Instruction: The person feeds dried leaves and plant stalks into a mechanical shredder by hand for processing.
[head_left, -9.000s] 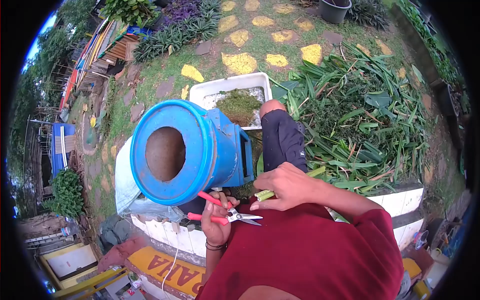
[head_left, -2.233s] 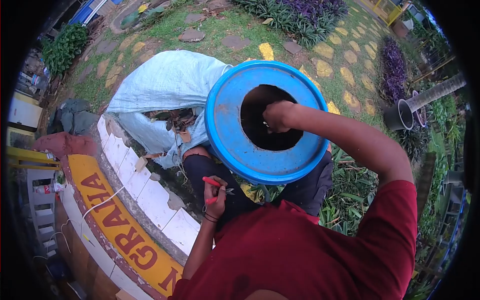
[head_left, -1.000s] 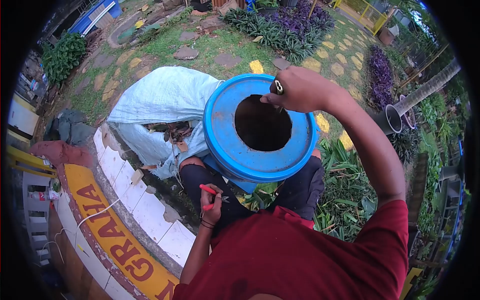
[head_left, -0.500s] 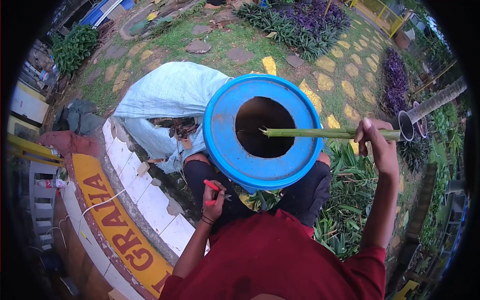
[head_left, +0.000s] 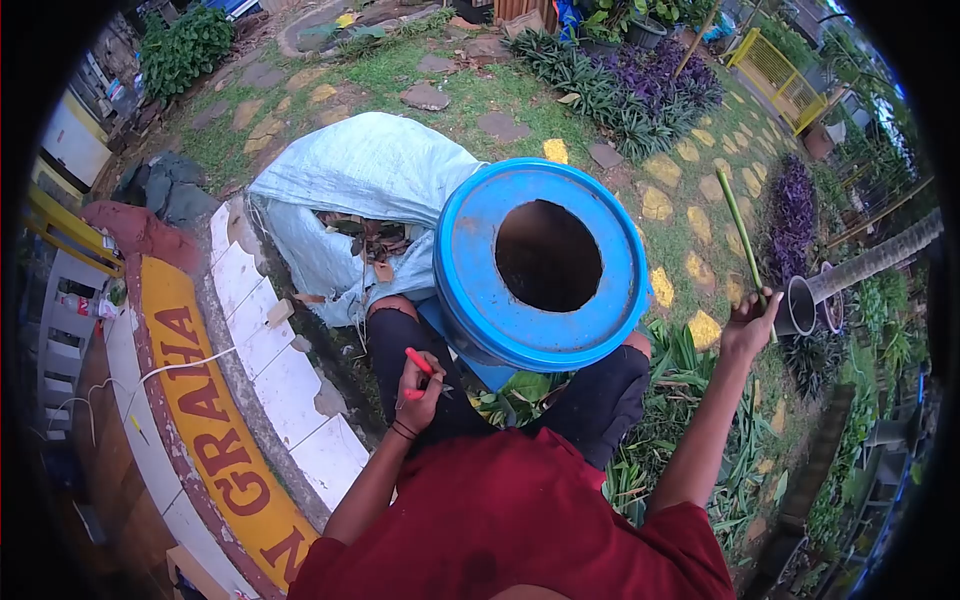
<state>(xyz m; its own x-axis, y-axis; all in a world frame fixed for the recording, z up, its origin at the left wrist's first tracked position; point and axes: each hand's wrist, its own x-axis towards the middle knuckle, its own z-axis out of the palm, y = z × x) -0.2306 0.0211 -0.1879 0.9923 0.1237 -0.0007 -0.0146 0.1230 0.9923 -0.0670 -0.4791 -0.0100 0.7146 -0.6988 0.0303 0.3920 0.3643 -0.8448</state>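
My left hand [head_left: 420,390] is closed around red-handled scissors [head_left: 418,362], just above my left thigh; a short piece of the blade shows beside the fingers. Out to the right, my right hand [head_left: 752,318] grips a long green plant stalk [head_left: 738,218] near its lower end. The stalk points up and away, apart from the bucket. Between my knees stands a blue bucket [head_left: 470,270] with a large round hole cut in its lid; the inside is dark. My right hand is nearest to a grey pot [head_left: 797,305] behind it.
A white woven sack [head_left: 370,160] with dry leaves in its mouth lies left of the bucket. Cut green leaves [head_left: 665,440] cover the ground by my right leg. A tiled ledge [head_left: 285,390] with yellow lettering curves along the left.
My right hand has swung the stalk from lying across the bucket's hole to pointing up and away at the right. The left hand keeps its hold. The view has shifted slightly.
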